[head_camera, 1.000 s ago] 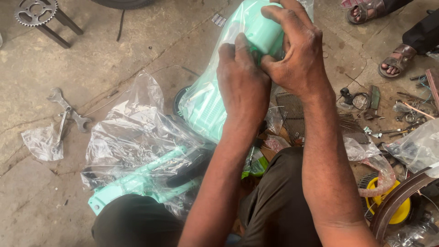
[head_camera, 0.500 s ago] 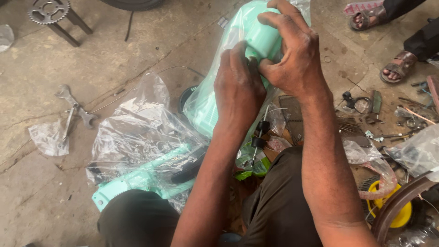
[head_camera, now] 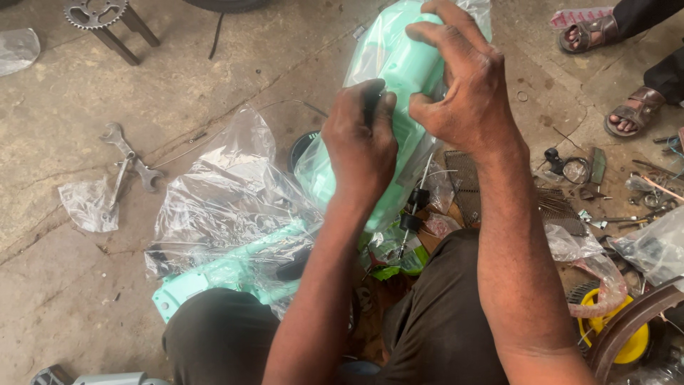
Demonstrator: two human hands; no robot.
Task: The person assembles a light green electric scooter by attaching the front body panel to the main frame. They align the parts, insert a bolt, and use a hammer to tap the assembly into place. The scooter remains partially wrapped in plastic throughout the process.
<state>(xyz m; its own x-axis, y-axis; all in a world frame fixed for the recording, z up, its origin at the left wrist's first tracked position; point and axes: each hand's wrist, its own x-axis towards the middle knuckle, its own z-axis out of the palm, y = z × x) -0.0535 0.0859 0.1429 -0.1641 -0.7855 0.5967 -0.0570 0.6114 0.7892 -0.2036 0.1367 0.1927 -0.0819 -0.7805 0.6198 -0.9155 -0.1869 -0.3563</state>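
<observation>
While the person is crouching over the concrete floor [head_camera: 64,285], both bare hands are working on a mint-green plastic panel [head_camera: 395,64] that is still wrapped in clear film. The panel is standing tilted at about twelve o'clock from the knees, its lower end dropping toward the lap and its upper end reaching the top edge of the view. The left hand [head_camera: 360,146] is pressing against the panel's middle, fingers curled narrowly around something dark and slim; what that is, I cannot tell. The right hand [head_camera: 463,93] is sitting at one o'clock from the left, just beside it, its fingers arched and clamping over the wrapped upper part of the panel.

At nine o'clock from the hands, a heap of crumpled clear plastic wrap [head_camera: 221,207] is lying on the floor, partly covering a second mint-green part [head_camera: 214,281] near the left knee. Farther out at nine o'clock, two metal spanners [head_camera: 128,160] are lying crossed, touching each other. At eleven o'clock, a toothed chainring with crank arms [head_camera: 100,18] is resting well apart. At three o'clock, small hardware is lying scattered, and at two o'clock another person's sandalled feet [head_camera: 630,114] are showing.
</observation>
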